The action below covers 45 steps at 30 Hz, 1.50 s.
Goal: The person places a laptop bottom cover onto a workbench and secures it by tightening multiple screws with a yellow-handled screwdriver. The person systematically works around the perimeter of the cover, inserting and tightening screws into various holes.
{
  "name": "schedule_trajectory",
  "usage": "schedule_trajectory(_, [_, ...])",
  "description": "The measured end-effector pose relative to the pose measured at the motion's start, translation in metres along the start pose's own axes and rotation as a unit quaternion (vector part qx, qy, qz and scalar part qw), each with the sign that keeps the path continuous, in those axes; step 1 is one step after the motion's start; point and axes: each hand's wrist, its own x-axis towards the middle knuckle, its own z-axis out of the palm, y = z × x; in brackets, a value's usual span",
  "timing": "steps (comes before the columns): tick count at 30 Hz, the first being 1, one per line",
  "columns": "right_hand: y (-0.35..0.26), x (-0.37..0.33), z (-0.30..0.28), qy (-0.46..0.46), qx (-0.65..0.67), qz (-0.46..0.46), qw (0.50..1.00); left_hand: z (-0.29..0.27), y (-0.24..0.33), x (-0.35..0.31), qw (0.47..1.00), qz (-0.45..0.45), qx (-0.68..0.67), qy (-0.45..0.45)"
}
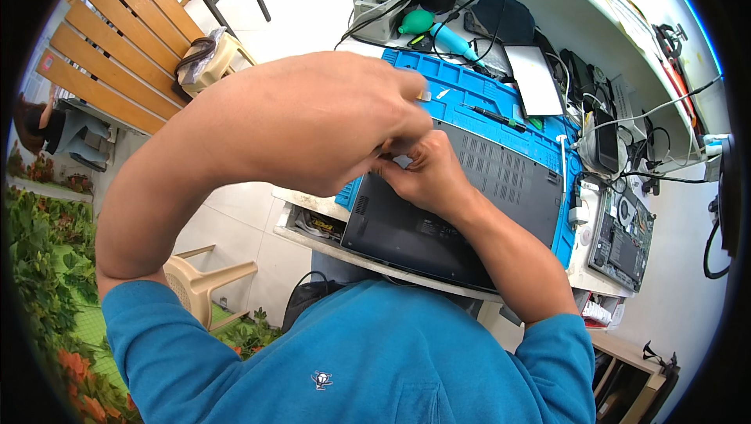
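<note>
A black laptop (407, 224) lies bottom side up on a blue work mat (565, 220), its vent slots facing up. My left hand (356, 123) is raised over the laptop's far left part, back of the hand up and fingers curled; its palm and whatever it may hold are hidden. Just beneath and beside it, my right hand (429, 174) is closed, thumb and forefinger bent together close to the laptop's surface. What lies between those fingertips is too small and covered to make out. A screwdriver (497, 117) rests on the mat beyond the laptop.
A green air blower (416, 22), a light-blue cylinder (455, 42) and a white flat panel (534, 80) lie at the back. An opened laptop base (623, 228) stands at the right. Cables hang from the shelf (610, 9). Below the bench is an open drawer (313, 224).
</note>
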Motion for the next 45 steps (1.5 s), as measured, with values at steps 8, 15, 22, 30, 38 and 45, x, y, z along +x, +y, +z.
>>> schedule_trajectory(8, [0.007, 0.006, 0.003, -0.023, -0.059, -0.008, 0.998, -0.013, 0.013, 0.012, 0.974, -0.160, 0.079, -0.139])
schedule_trajectory(15, [-0.009, 0.022, -0.022, -0.088, 0.104, -0.029, 0.990, 0.002, -0.005, 0.003, 0.998, 0.041, 0.006, -0.045])
schedule_trajectory(22, [-0.013, 0.023, -0.015, -0.031, 0.039, 0.045, 0.998, 0.002, 0.024, 0.001, 0.975, -0.215, 0.052, 0.001])
schedule_trajectory(30, [-0.020, 0.016, -0.014, -0.042, 0.143, 0.063, 0.987, 0.003, 0.006, -0.006, 0.999, 0.001, -0.037, 0.017])
schedule_trajectory(38, [-0.035, 0.027, -0.016, -0.081, 0.043, 0.052, 0.994, 0.012, 0.017, -0.013, 0.990, -0.127, 0.015, 0.058])
schedule_trajectory(45, [-0.006, 0.006, -0.026, -0.176, -0.198, 0.018, 0.964, 0.014, 0.012, -0.017, 0.982, -0.169, 0.056, 0.062])
